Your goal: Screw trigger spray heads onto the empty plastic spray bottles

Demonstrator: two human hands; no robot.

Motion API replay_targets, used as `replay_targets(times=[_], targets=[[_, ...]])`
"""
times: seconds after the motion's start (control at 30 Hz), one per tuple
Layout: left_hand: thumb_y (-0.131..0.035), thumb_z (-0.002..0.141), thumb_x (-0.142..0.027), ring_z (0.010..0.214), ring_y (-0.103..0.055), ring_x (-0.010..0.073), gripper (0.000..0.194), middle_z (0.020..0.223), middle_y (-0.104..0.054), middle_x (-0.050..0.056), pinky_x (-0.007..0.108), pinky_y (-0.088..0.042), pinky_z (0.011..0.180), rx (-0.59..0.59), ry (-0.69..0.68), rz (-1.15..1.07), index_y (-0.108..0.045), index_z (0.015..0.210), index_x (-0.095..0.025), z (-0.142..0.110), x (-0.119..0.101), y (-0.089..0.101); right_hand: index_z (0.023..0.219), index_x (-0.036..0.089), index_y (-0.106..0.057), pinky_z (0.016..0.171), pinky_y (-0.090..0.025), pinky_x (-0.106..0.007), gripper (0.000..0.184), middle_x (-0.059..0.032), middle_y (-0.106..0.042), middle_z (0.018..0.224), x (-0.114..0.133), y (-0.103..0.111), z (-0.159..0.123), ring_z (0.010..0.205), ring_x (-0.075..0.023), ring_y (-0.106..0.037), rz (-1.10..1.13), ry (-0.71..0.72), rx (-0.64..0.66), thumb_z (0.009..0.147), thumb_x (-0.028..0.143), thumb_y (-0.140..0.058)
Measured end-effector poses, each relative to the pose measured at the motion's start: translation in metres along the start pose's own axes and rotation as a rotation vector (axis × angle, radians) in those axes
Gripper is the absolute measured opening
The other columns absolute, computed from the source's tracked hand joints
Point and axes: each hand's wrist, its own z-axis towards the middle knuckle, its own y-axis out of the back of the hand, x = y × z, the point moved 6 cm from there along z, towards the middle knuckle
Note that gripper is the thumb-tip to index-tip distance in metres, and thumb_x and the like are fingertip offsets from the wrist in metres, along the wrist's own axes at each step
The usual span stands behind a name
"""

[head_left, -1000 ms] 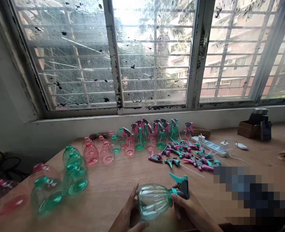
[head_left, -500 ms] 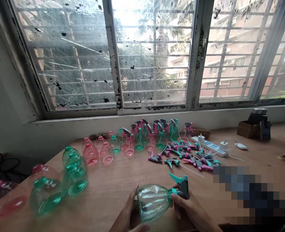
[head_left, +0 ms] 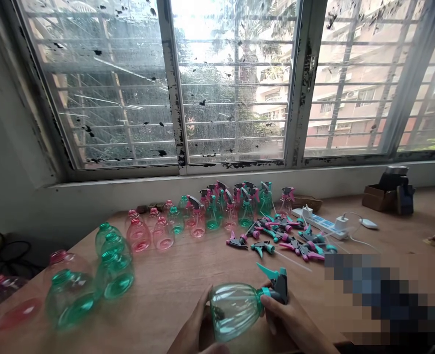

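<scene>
A clear green spray bottle (head_left: 235, 309) lies tilted on its side between my hands, its base to the left. My left hand (head_left: 195, 324) is wrapped round the base end, with the thumb below. On the neck sits a black and teal spray head (head_left: 279, 286), its teal trigger pointing up. My right hand (head_left: 289, 312) grips the teal collar at the neck, thumb on the near side; some of its fingers are hidden behind. Beyond my hands lies a pile of loose pink, teal and black spray heads (head_left: 282, 236).
Open-topped green bottles (head_left: 114, 278) and pink bottles (head_left: 138, 236) stand at the left. Several bottles with spray heads (head_left: 230, 211) stand by the wall. A white power strip (head_left: 324, 223), a cardboard box (head_left: 378, 196) and a blurred-out patch (head_left: 383, 300) are at the right.
The green bottle's body has turned slightly about its long axis, and its ribs and reflections look different. Both hands stay in nearly the same place.
</scene>
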Motion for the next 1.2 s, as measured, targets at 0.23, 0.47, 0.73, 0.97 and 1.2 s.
replay_targets(times=[0.23, 0.47, 0.73, 0.97, 1.2], targets=[[-0.069, 0.086, -0.023, 0.112, -0.068, 0.0256, 0.098, 0.122, -0.069, 0.005, 0.037, -0.048, 0.106, -0.078, -0.028, 0.083, -0.008, 0.162, -0.038, -0.003, -0.006, 0.001, 0.100, 0.021, -0.056, 0.041, -0.033, -0.022, 0.044, 0.0020, -0.071, 0.066, -0.003, 0.002, 0.001, 0.038, -0.0110, -0.054, -0.004, 0.006, 0.010, 0.082, 0.055, -0.079], [-0.078, 0.083, -0.046, 0.137, -0.053, 0.0362, 0.107, 0.159, -0.045, 0.011, 0.046, -0.042, 0.116, -0.013, -0.016, -0.155, -0.009, 0.163, -0.036, -0.003, -0.003, 0.000, 0.102, 0.021, -0.056, 0.043, -0.035, -0.022, 0.041, 0.0034, -0.070, 0.065, -0.002, 0.001, -0.002, 0.039, -0.0106, -0.055, -0.031, 0.003, 0.028, 0.086, 0.053, -0.077], [-0.074, 0.086, -0.044, 0.135, -0.054, 0.0346, 0.092, 0.158, -0.045, 0.009, 0.045, -0.047, 0.114, -0.101, -0.001, -0.067, -0.020, 0.161, -0.040, -0.003, -0.008, 0.000, 0.101, 0.022, -0.055, 0.041, -0.032, -0.022, 0.044, 0.0030, -0.069, 0.064, -0.001, 0.001, 0.001, 0.037, -0.0103, -0.052, 0.008, 0.009, 0.001, 0.083, 0.056, -0.078], [-0.080, 0.081, -0.042, 0.137, -0.053, 0.0358, 0.108, 0.152, -0.053, 0.010, 0.047, -0.045, 0.115, -0.059, 0.008, -0.078, -0.010, 0.163, -0.038, -0.001, 0.011, 0.000, 0.100, 0.021, -0.055, 0.042, -0.034, -0.023, 0.048, 0.0029, -0.069, 0.063, 0.003, -0.002, -0.002, 0.038, -0.0111, -0.052, -0.027, 0.000, -0.006, 0.082, 0.060, -0.077], [-0.074, 0.083, -0.056, 0.141, -0.050, 0.0398, 0.104, 0.166, -0.037, 0.014, 0.048, -0.044, 0.117, -0.033, -0.035, -0.106, -0.014, 0.164, -0.030, 0.002, 0.017, -0.001, 0.098, 0.021, -0.055, 0.041, -0.034, -0.023, 0.047, 0.0027, -0.069, 0.064, 0.004, -0.002, 0.000, 0.038, -0.0108, -0.053, -0.041, 0.002, 0.000, 0.081, 0.059, -0.077]])
